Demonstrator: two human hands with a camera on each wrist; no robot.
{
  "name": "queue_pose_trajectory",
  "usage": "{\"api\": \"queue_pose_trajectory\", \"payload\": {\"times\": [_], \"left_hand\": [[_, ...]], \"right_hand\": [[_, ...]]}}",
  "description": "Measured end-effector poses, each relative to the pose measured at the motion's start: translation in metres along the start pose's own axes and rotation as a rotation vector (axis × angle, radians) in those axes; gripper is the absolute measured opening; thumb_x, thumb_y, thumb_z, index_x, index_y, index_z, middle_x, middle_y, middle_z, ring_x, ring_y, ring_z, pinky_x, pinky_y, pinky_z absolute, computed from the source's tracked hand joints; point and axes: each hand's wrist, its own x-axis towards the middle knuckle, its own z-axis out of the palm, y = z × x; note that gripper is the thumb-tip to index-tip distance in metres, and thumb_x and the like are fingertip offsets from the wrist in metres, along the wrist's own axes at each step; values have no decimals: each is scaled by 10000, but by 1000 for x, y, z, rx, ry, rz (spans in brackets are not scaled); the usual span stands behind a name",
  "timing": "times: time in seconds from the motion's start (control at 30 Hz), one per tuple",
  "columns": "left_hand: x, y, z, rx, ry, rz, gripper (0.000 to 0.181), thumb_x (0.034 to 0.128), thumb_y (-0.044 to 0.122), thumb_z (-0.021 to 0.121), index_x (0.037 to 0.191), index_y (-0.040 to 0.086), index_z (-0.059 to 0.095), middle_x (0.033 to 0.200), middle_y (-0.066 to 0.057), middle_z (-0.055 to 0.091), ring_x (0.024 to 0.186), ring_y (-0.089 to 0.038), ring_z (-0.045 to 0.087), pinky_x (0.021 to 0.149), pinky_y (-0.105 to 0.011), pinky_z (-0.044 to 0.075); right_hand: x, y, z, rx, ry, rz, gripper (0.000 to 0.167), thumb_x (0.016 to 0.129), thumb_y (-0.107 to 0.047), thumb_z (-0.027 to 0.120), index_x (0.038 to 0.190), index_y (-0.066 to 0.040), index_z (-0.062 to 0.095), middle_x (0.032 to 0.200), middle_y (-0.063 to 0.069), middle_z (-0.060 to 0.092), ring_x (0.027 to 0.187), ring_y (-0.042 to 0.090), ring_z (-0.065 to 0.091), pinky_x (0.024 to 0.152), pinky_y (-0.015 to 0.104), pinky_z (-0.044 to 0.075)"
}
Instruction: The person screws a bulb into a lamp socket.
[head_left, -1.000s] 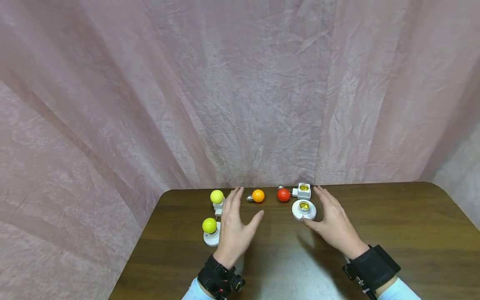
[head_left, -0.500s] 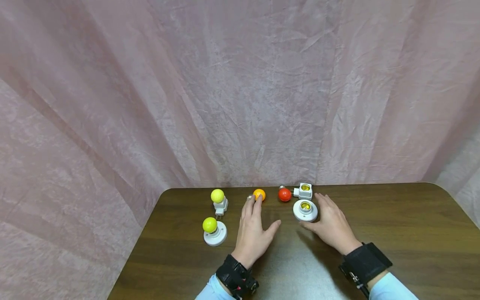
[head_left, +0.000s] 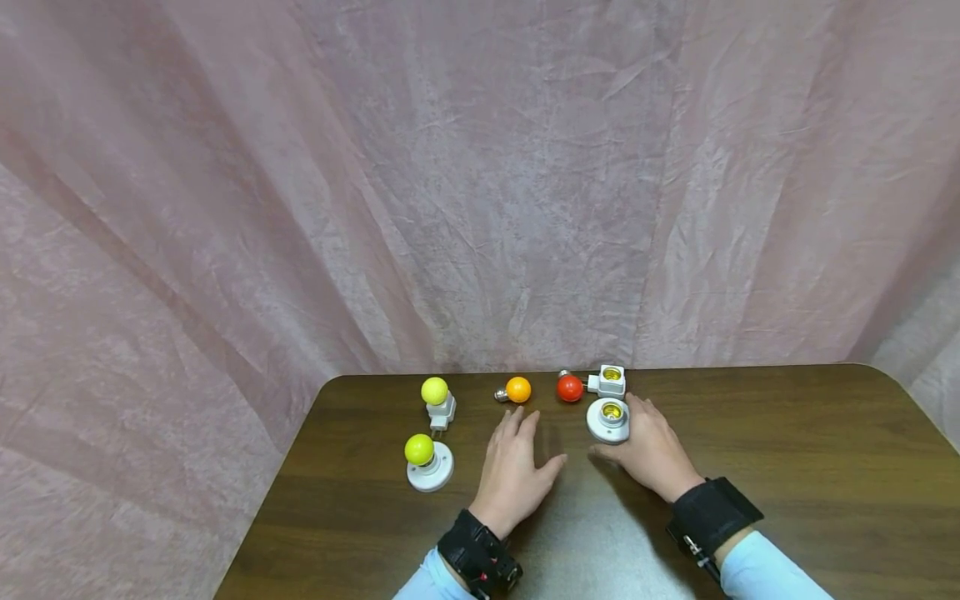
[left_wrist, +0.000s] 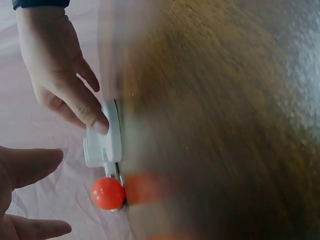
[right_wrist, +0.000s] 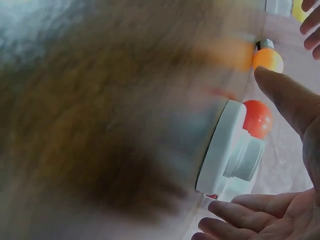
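Note:
In the head view my right hand [head_left: 654, 448] is spread beside a white round lamp holder [head_left: 606, 428], fingers at its right side and thumb before it. The right wrist view shows the fingers straight near the holder's base [right_wrist: 220, 150]; whether they touch it I cannot tell. My left hand [head_left: 516, 477] hovers over the table with straight fingers and holds nothing. Its fingertips point towards an orange bulb [head_left: 518, 389] lying on its side. A red bulb [head_left: 570, 388] lies left of a white plug-in lamp socket [head_left: 612, 383], which stands behind the round holder.
At left, a yellow-green bulb [head_left: 419, 450] stands in a round white holder [head_left: 437, 477]. Behind it, another yellow-green bulb [head_left: 433, 391] sits in a plug-in socket [head_left: 442, 412]. The brown wooden table [head_left: 787, 450] ends at a pink curtain [head_left: 525, 208].
My left hand has moved right, away from the yellow-green bulbs, and slightly back towards me, uncovering their holders. My right hand has shifted slightly left, closer around the round lamp holder.

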Motion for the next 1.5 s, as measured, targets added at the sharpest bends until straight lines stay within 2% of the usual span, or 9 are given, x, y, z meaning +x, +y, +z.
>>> {"api": "queue_pose_trajectory", "payload": {"times": [0.2,0.4,0.63,0.87,1.07,1.27,1.37,1.5], "left_hand": [[-3,2,0,24,0,26,626,795,447,694,1298,112,533,1392,-151,459,1293,-335,428,1073,-497,333],[-2,3,-1,41,-40,16,596,795,450,692,1277,128,553,1362,-132,492,1253,-312,469,1063,-486,348],[1,2,-3,49,-50,29,558,787,441,704,1231,122,593,1285,-119,558,1205,-293,510,1042,-493,365],[4,0,-5,52,-17,47,539,784,447,704,1197,114,610,1236,-97,587,1166,-272,538,1026,-471,381],[12,-1,-12,52,12,38,560,787,443,704,1219,103,596,1240,-96,587,1169,-279,538,1034,-472,376],[27,-5,-17,80,58,5,628,781,444,710,1275,96,538,1304,-129,540,1226,-301,497,1058,-476,360],[37,-8,-16,106,85,-7,699,783,432,712,1346,105,459,1384,-161,463,1301,-350,415,1077,-506,330],[50,-13,-12,144,119,8,792,782,395,724,1428,131,351,1472,-192,340,1372,-418,276,1084,-555,292]], "right_hand": [[3,-2,1,-19,-5,2,1023,638,-420,830,1332,158,350,1297,367,453,1227,553,376,971,623,363],[6,-1,4,-18,-10,1,964,645,-378,835,1316,147,385,1174,320,562,1057,435,567,865,526,468],[7,0,5,-24,43,-22,717,609,-335,854,1134,60,567,947,188,659,851,326,629,723,467,495],[7,-1,3,-37,86,-40,565,619,-274,833,1030,54,628,886,171,676,764,289,634,671,454,496],[3,2,0,-7,108,-43,505,614,-285,838,1000,-7,666,880,116,696,777,268,640,685,446,499],[-2,4,-7,20,84,-14,652,620,-297,852,1125,48,627,1016,188,685,913,312,638,768,469,504],[-7,2,-11,31,66,1,706,625,-290,852,1166,83,594,1072,227,663,958,328,628,795,478,501],[-12,-2,-14,41,61,13,747,616,-297,857,1190,90,576,1109,240,647,994,337,619,818,485,499]]}}
